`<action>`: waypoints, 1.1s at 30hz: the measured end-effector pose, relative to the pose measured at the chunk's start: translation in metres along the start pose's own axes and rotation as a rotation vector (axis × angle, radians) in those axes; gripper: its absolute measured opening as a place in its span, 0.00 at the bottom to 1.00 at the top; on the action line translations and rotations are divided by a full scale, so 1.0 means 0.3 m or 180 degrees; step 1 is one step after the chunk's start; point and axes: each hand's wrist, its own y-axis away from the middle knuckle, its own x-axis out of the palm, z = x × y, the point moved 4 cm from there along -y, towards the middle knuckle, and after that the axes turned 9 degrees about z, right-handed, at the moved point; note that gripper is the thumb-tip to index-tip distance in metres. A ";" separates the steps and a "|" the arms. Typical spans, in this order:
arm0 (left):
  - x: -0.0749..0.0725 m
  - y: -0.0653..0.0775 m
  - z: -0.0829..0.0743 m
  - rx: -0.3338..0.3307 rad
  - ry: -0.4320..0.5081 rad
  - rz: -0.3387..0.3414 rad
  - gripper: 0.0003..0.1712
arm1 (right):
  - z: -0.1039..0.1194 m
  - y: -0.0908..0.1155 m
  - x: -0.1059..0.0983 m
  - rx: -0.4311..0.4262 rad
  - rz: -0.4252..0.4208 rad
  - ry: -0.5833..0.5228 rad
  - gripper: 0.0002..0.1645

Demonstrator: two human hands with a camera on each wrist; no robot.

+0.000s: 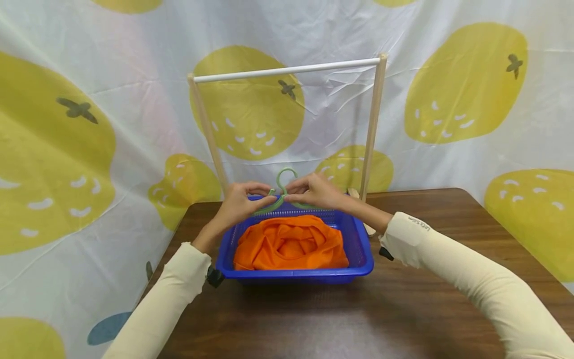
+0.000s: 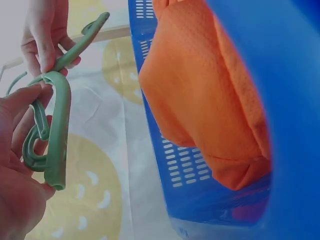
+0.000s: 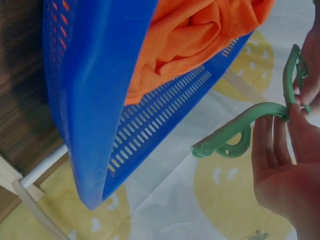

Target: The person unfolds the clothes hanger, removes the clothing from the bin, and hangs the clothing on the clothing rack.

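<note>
Both hands grip a green clothes hanger (image 1: 287,180) near its middle, above the far side of a blue plastic basket (image 1: 293,273). My left hand (image 1: 240,202) pinches it left of the hook, thumb across the front in the left wrist view. From the other side my right hand (image 1: 317,191) pinches it just below the hook; in the right wrist view one arm of the green hanger (image 3: 240,122) sticks out past those fingers. Crumpled orange cloth (image 1: 291,244) fills the basket below the hands.
Behind the basket stands a rack with wooden posts (image 1: 373,124) and a white crossbar (image 1: 287,71). The brown wooden table (image 1: 426,299) extends around the basket. A white curtain (image 1: 350,30) printed with yellow fruit hangs behind and to the sides.
</note>
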 end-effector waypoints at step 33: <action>-0.278 0.152 -0.038 0.0085 -0.0338 -0.0690 0.15 | 0.005 0.027 -0.064 0.0145 -0.0369 0.0439 0.11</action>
